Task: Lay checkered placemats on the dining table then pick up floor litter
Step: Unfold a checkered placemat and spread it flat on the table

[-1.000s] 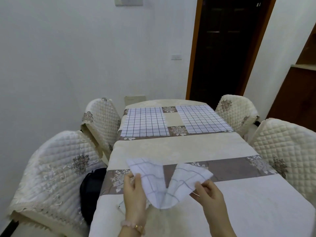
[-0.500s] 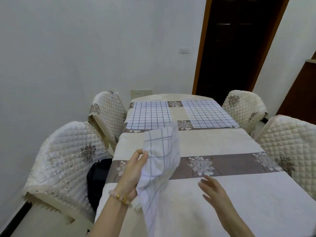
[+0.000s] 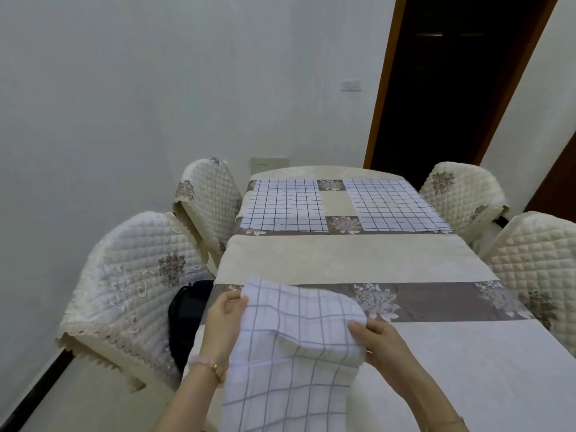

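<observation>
Head view only. Checkered placemat (image 3: 296, 332), white with a grey-blue grid, is held over the near end of the dining table (image 3: 343, 260), at 6 o'clock of the tabletop. It is part folded, with the top flap bulging up and the lower part draping toward the near edge. Cannot tell if it touches the cloth.

Left hand (image 3: 224, 319) is at 9 o'clock of that placemat and pinches its upper left corner, thumb on top. Beaded bracelet (image 3: 207, 364) on that wrist. Right hand (image 3: 378, 341) is at 3 o'clock of it, fingers curled round the folded right edge.

2 more placemats lie flat at the far end, 12 o'clock of the table: far-left placemat (image 3: 285, 205) and far-right placemat (image 3: 394, 205), side by side, apart, with a cream strip between them.

4 quilted chairs stand around the table: near-left chair (image 3: 131, 285) at 9 o'clock, far-left chair (image 3: 207, 201) at 11, far-right chair (image 3: 461, 188) at 1, near-right chair (image 3: 539, 263) at 3. Black bag (image 3: 187, 316) sits between the near-left chair and the table edge. Dark door (image 3: 452, 73) is beyond the table at 1 o'clock, with a wall switch (image 3: 351, 85) to its left.
</observation>
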Tool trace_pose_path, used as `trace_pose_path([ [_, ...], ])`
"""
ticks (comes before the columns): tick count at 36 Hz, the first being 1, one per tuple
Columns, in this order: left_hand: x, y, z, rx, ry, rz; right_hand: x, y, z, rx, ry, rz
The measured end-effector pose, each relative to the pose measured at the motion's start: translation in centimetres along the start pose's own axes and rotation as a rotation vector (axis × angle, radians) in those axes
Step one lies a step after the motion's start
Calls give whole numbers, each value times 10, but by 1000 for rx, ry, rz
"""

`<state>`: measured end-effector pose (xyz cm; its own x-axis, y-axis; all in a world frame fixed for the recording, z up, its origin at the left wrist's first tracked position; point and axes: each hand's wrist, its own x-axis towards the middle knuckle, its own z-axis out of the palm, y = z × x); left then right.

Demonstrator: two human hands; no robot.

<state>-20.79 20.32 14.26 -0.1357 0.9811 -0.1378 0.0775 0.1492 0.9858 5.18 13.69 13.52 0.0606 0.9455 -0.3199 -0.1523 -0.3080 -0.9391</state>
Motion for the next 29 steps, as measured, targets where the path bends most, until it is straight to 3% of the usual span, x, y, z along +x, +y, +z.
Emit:
trace_pose_path([
  [4, -15, 0, 13, 383, 169, 194, -7, 0, 3, -53, 80, -21],
  [6, -29, 6, 25, 448, 144, 295, -5, 1, 6, -50, 157, -37],
  [10, -64, 11, 56, 382, -145, 371, -8, -2, 20, 46, 218, -68],
  [14, -90, 11, 83, 369, -309, 396, -16, -9, 33, 181, 197, -96],
  [23, -89, 19, 87, 204, -324, 367, -27, -13, 33, 199, 101, -119],
  [29, -75, 17, 76, 41, -399, 193, -31, -10, 29, 160, 138, -124],
])
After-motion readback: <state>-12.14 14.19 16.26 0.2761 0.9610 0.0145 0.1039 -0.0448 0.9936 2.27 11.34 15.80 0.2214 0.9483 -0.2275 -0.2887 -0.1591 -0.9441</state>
